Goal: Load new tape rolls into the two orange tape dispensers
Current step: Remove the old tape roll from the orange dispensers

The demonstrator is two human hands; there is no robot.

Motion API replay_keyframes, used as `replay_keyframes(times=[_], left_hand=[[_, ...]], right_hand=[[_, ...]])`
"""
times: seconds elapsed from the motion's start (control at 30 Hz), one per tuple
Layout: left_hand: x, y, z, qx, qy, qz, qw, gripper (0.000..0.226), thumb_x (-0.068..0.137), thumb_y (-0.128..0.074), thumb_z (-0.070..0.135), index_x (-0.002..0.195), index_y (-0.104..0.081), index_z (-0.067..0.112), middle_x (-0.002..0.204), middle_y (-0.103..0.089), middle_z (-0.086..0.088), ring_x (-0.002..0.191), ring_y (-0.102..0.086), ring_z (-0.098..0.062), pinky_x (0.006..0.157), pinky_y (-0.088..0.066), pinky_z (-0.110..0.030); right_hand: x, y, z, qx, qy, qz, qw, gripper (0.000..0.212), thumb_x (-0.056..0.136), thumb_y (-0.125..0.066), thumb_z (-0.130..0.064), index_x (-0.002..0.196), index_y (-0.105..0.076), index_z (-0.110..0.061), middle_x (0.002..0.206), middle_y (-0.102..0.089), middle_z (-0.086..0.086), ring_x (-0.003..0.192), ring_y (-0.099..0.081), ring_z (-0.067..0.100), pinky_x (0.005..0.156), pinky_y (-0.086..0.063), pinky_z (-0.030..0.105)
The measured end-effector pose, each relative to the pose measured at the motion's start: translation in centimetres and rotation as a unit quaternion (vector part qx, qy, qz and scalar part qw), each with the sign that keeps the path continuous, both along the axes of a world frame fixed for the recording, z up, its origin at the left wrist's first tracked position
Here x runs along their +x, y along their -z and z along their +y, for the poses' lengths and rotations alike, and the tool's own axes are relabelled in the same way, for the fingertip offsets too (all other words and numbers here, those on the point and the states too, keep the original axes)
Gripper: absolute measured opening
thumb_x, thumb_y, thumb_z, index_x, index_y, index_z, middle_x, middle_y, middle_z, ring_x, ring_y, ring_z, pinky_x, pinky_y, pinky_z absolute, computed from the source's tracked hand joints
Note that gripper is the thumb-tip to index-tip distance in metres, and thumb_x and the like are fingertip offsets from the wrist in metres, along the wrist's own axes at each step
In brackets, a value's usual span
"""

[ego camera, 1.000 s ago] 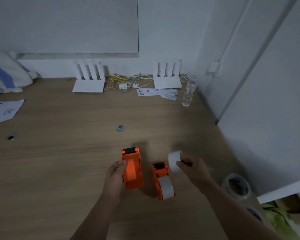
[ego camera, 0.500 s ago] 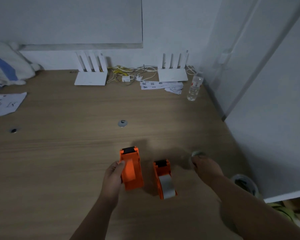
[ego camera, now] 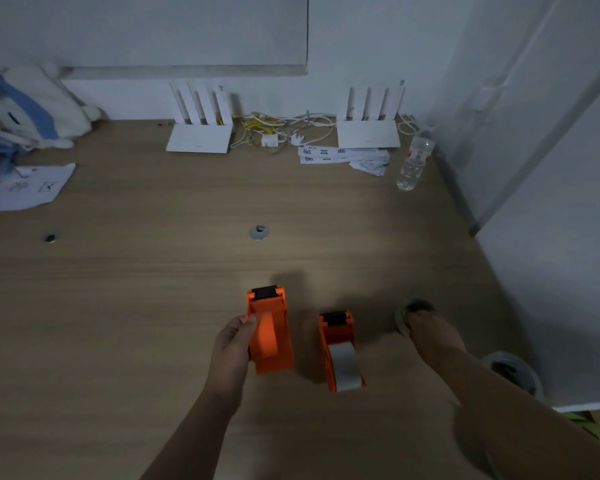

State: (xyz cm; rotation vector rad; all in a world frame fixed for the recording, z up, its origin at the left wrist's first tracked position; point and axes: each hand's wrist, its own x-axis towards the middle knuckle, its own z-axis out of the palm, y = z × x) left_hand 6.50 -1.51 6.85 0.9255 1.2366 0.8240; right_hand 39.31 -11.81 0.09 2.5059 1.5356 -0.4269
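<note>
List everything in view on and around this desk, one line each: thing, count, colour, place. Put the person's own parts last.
orange tape dispensers: 2; left one empty, held; right one holds a grey roll, near centre
tape roll: 1, pale, on the desk under the right fingertips
larger tape roll: 1, clear-grey, near right desk edge
routers: 2, white, left and right by the back wall
cables: tangle, yellow and white, between the routers
water bottle: 1, clear, back right
paper slips: pile, white, before the right router
paper sheet: 1, white, left
cloth: heap, white and blue, back left
desk: 1, wooden
left hand: grips the left dispenser
right hand: on the pale roll
</note>
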Motion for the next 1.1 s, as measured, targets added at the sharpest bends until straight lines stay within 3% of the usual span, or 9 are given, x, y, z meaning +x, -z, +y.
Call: replay_keyframes(times=[0.33,0.43,0.57,0.63,0.7,0.8,0.87,0.93,1.1], left_hand=[[0.0,-0.7,0.1,0.011,-0.012,-0.009,1.0,0.023,0.096,-0.053,0.015,0.074,-0.06,0.016,0.064,-0.056,-0.001,0.058,-0.047,-0.012,0.058,-0.035,-0.031],[0.2,-1.0,0.1,0.015,-0.014,-0.026,0.999,0.025,0.096,-0.052,0.013,0.072,-0.06,0.015,0.061,-0.059,0.001,0.055,-0.05,-0.009,0.056,-0.037,-0.029],[0.2,-1.3,0.1,0.012,-0.016,-0.042,0.999,0.027,0.096,-0.051,0.012,0.07,-0.059,0.015,0.055,-0.059,0.006,0.049,-0.051,-0.005,0.054,-0.037,-0.028],[0.3,-1.5,0.1,0.013,-0.015,-0.05,0.999,0.023,0.096,-0.051,0.013,0.074,-0.059,0.015,0.063,-0.058,-0.001,0.054,-0.05,-0.01,0.058,-0.037,-0.029],[0.2,-1.6,0.2,0.013,-0.015,-0.052,0.998,0.021,0.096,-0.052,0.013,0.076,-0.059,0.014,0.067,-0.055,-0.005,0.058,-0.048,-0.013,0.059,-0.037,-0.03],[0.0,-1.7,0.3,0.009,-0.019,-0.053,0.998,0.024,0.095,-0.052,0.012,0.072,-0.058,0.014,0.066,-0.054,-0.005,0.055,-0.048,-0.013,0.059,-0.039,-0.029],[0.0,-1.9,0.1,0.01,-0.019,-0.056,0.998,0.025,0.096,-0.051,0.011,0.072,-0.056,0.014,0.066,-0.053,-0.006,0.054,-0.047,-0.013,0.058,-0.038,-0.029],[-0.3,-1.7,-0.1,0.016,-0.013,-0.06,0.998,0.025,0.097,-0.05,0.01,0.072,-0.055,0.014,0.065,-0.051,-0.006,0.053,-0.046,-0.01,0.055,-0.038,-0.028],[-0.9,0.2,-0.4,0.064,0.03,0.008,0.997,0.02,0.097,-0.051,0.012,0.079,-0.058,0.007,0.068,-0.049,-0.012,0.062,-0.042,-0.017,0.054,-0.036,-0.027]], right_hand=[[-2.2,-2.2,1.6,0.051,0.039,0.018,0.998,0.021,0.087,-0.054,-0.021,0.095,-0.07,-0.01,0.103,-0.07,0.014,0.095,-0.067,0.034,0.076,-0.054,0.036],[-6.2,-4.3,3.4,0.111,0.027,0.104,0.988,0.019,0.089,-0.054,-0.017,0.099,-0.07,-0.011,0.1,-0.072,0.011,0.094,-0.067,0.031,0.077,-0.05,0.033],[-13.4,-5.0,5.0,0.147,0.044,0.296,0.943,0.02,0.086,-0.059,-0.01,0.097,-0.075,-0.014,0.101,-0.074,0.005,0.094,-0.067,0.022,0.08,-0.051,0.032],[-16.8,-4.7,5.7,0.123,0.065,0.332,0.933,0.023,0.09,-0.056,-0.009,0.107,-0.071,-0.009,0.113,-0.071,0.011,0.107,-0.065,0.026,0.088,-0.049,0.031],[-19.1,-4.6,6.0,0.083,0.108,0.334,0.933,0.026,0.096,-0.048,-0.012,0.116,-0.062,-0.004,0.118,-0.066,0.016,0.11,-0.063,0.028,0.079,-0.043,0.029],[-21.1,-3.9,5.2,0.121,0.192,0.367,0.902,0.026,0.102,-0.037,-0.019,0.096,-0.061,-0.014,0.091,-0.065,0.007,0.079,-0.061,0.017,0.061,-0.044,0.011],[-21.5,-3.3,4.8,0.157,0.234,0.373,0.884,0.024,0.094,-0.042,-0.017,0.081,-0.062,-0.015,0.073,-0.062,0.002,0.066,-0.056,0.017,0.065,-0.054,0.024],[-21.6,-2.5,4.4,0.141,0.267,0.409,0.861,0.021,0.082,-0.048,-0.013,0.068,-0.064,-0.013,0.06,-0.061,0.005,0.058,-0.056,0.021,0.058,-0.052,0.035],[-22.3,-2.8,3.7,0.139,0.318,0.502,0.792,0.029,0.084,-0.053,-0.003,0.059,-0.063,-0.013,0.055,-0.058,0.004,0.053,-0.055,0.018,0.057,-0.05,0.031]])
